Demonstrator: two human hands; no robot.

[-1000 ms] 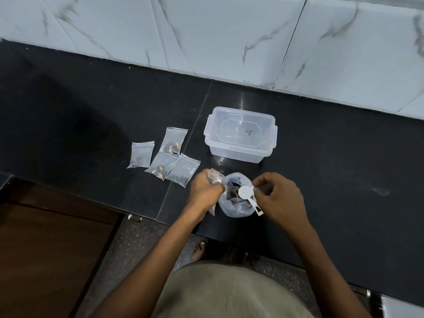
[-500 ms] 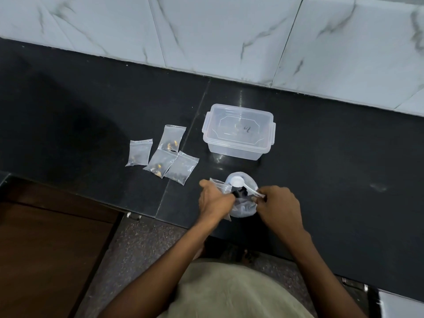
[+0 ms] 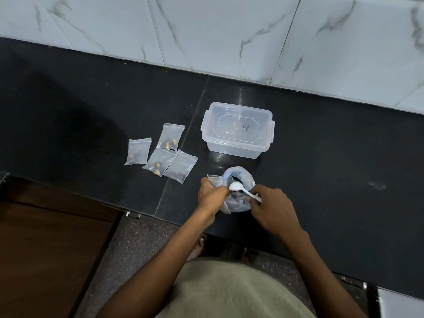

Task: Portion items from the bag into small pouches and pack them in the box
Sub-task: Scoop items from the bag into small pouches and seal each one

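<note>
Inside bag (image 3: 246,180), dark contents (indistinct), spoon (image 3: 236,186) above

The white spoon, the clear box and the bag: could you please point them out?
white spoon (image 3: 236,186), head view, on its bowl.
clear box (image 3: 238,129), head view, on its lid.
bag (image 3: 249,180), head view, on its rim.

Two bare forearms reach forward from the bottom edge and converge near the middle. The left hand (image 3: 212,195) is knuckles up, its fingers curled and gripping a pouch (image 3: 215,180). The right hand (image 3: 273,208) sits just beside it, back facing up, thumb and fingers pinching the handle of a spoon (image 3: 243,190). The two hands are close together, almost touching.
</note>
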